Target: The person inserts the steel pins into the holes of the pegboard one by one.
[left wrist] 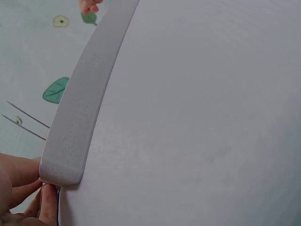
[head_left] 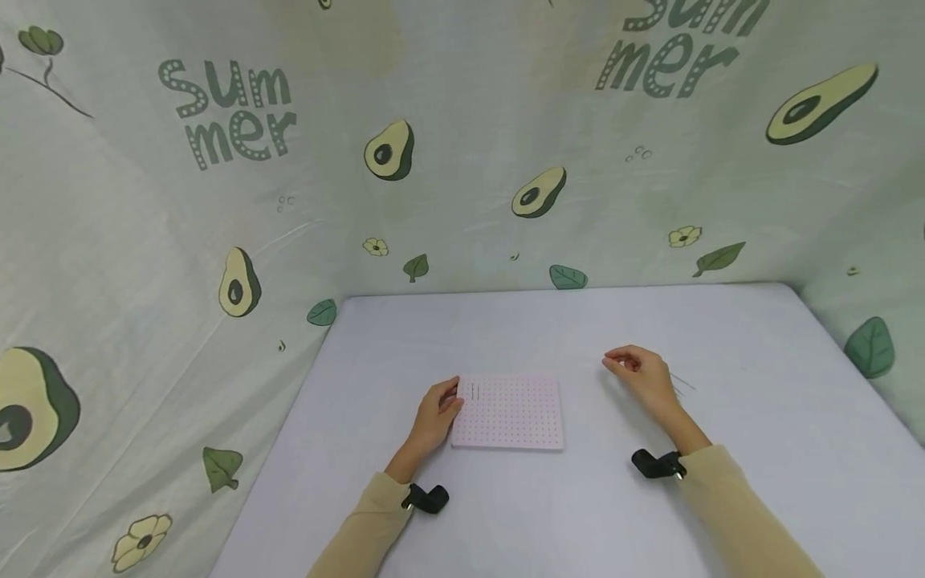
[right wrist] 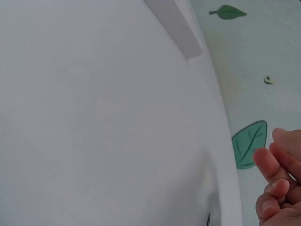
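Observation:
A pale pink pegboard dotted with rows of small holes lies on the white table. Two thin dark pins stand side by side in its upper left part. At the board's left edge my left hand grips the side, and the left wrist view shows its fingers above and below the corner of the board. My right hand hovers over the table to the right of the board, fingers loosely curled, with nothing visible between the fingertips. A couple of thin pins lie beside and partly behind it.
The white table reaches back to a hanging cloth printed with avocados, leaves and lettering. More of this cloth hangs at both sides. A black wrist camera sits on the right wrist, another wrist camera on the left.

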`<control>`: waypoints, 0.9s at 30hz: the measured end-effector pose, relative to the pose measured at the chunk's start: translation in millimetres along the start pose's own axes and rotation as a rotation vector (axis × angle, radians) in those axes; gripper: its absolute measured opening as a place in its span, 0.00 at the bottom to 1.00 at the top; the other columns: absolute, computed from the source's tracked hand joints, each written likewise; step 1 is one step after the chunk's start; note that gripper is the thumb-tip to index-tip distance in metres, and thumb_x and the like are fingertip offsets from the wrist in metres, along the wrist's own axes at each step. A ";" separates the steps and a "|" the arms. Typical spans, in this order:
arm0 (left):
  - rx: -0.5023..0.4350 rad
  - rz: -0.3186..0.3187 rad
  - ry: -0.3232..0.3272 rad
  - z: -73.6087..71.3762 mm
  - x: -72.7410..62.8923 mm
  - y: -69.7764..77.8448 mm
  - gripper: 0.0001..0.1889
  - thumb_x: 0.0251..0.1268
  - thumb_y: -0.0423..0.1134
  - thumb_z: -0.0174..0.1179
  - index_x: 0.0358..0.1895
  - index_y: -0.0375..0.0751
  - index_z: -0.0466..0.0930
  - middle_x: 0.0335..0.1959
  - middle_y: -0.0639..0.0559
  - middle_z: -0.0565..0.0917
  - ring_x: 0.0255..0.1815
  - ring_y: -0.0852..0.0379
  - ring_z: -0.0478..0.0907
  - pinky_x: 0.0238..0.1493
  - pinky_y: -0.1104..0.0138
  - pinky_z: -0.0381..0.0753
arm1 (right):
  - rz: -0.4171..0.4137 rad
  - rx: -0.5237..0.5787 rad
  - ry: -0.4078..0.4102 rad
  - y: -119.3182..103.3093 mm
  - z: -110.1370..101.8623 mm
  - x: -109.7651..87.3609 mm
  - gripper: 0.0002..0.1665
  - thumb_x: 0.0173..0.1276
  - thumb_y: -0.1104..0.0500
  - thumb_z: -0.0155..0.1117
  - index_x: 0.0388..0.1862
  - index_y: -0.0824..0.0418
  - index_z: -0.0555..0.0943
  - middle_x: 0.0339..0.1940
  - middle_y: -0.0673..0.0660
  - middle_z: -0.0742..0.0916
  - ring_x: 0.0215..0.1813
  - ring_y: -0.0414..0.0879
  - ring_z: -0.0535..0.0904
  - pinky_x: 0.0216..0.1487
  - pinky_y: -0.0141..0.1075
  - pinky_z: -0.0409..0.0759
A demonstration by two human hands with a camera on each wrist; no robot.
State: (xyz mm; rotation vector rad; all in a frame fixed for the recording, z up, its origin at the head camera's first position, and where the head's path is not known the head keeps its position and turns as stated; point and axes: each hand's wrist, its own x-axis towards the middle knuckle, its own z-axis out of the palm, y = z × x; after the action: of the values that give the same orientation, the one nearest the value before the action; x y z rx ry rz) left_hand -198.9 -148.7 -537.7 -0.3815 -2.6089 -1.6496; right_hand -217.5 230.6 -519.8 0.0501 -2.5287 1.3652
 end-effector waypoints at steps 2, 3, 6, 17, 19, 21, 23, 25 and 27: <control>-0.009 0.001 0.003 0.1 -1.2 -0.3 0.23 0.72 0.25 0.54 0.67 0.21 0.66 0.60 0.29 0.73 0.63 0.35 0.70 0.66 0.56 0.73 | 0.003 -0.010 0.004 3.6 -5.2 -3.3 0.13 0.68 0.58 0.70 0.44 0.68 0.86 0.28 0.56 0.80 0.30 0.42 0.68 0.25 0.29 0.65; -0.010 -0.009 0.003 0.2 -1.3 0.0 0.23 0.72 0.25 0.54 0.68 0.22 0.66 0.60 0.29 0.73 0.64 0.36 0.70 0.66 0.57 0.73 | 0.004 -0.019 0.007 4.7 -8.0 -5.0 0.13 0.68 0.58 0.70 0.44 0.68 0.86 0.28 0.56 0.79 0.30 0.42 0.68 0.25 0.29 0.65; -0.015 -0.030 0.000 1.0 0.0 -6.1 0.23 0.72 0.26 0.55 0.69 0.24 0.66 0.60 0.31 0.73 0.64 0.38 0.70 0.67 0.58 0.73 | 0.007 -0.044 0.010 7.2 -16.6 -9.8 0.14 0.69 0.57 0.69 0.44 0.67 0.86 0.27 0.55 0.78 0.29 0.42 0.68 0.24 0.30 0.64; -0.007 -0.038 0.004 1.0 1.6 -10.8 0.24 0.72 0.27 0.56 0.69 0.25 0.66 0.61 0.32 0.73 0.64 0.39 0.71 0.66 0.60 0.74 | -0.019 -0.101 0.032 20.1 -38.6 -28.0 0.13 0.67 0.58 0.71 0.41 0.70 0.86 0.23 0.53 0.76 0.27 0.40 0.66 0.22 0.30 0.63; -0.003 -0.045 0.004 1.2 1.8 -9.8 0.24 0.72 0.27 0.55 0.69 0.26 0.66 0.61 0.33 0.73 0.64 0.39 0.71 0.66 0.61 0.73 | -0.017 -0.110 0.033 22.6 -39.6 -30.9 0.13 0.67 0.58 0.71 0.41 0.69 0.86 0.23 0.53 0.76 0.27 0.39 0.66 0.23 0.30 0.63; -0.001 -0.053 0.004 1.4 1.9 -8.9 0.24 0.72 0.27 0.55 0.70 0.27 0.66 0.61 0.33 0.73 0.65 0.40 0.71 0.67 0.61 0.73 | -0.012 -0.118 0.036 25.4 -40.2 -33.7 0.13 0.67 0.58 0.71 0.40 0.69 0.87 0.23 0.52 0.76 0.27 0.39 0.66 0.23 0.30 0.63; 0.003 -0.051 0.003 1.8 1.7 -8.4 0.24 0.73 0.27 0.55 0.70 0.27 0.66 0.61 0.33 0.73 0.65 0.40 0.71 0.67 0.60 0.73 | -0.004 -0.123 0.035 27.8 -40.3 -36.9 0.13 0.67 0.58 0.71 0.40 0.69 0.87 0.23 0.52 0.76 0.27 0.39 0.66 0.24 0.30 0.63; 0.009 -0.052 0.003 2.2 1.4 -8.2 0.24 0.73 0.27 0.55 0.70 0.27 0.66 0.62 0.33 0.73 0.65 0.40 0.71 0.67 0.60 0.73 | 0.005 -0.125 0.040 29.8 -40.5 -39.8 0.13 0.66 0.58 0.71 0.40 0.68 0.87 0.23 0.52 0.77 0.27 0.39 0.66 0.24 0.30 0.63; 0.016 -0.055 0.004 2.5 0.8 -8.1 0.24 0.73 0.27 0.55 0.70 0.27 0.66 0.61 0.34 0.73 0.65 0.40 0.71 0.67 0.60 0.73 | 0.013 -0.128 0.044 32.0 -40.3 -42.5 0.12 0.66 0.58 0.72 0.40 0.68 0.87 0.24 0.52 0.77 0.28 0.39 0.66 0.25 0.30 0.63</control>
State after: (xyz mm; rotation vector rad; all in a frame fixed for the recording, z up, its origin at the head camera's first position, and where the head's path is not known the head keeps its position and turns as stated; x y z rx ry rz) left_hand -201.2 -149.6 -545.8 -0.3082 -2.6512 -1.6422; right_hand -172.8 277.7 -535.5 -0.0205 -2.5770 1.1925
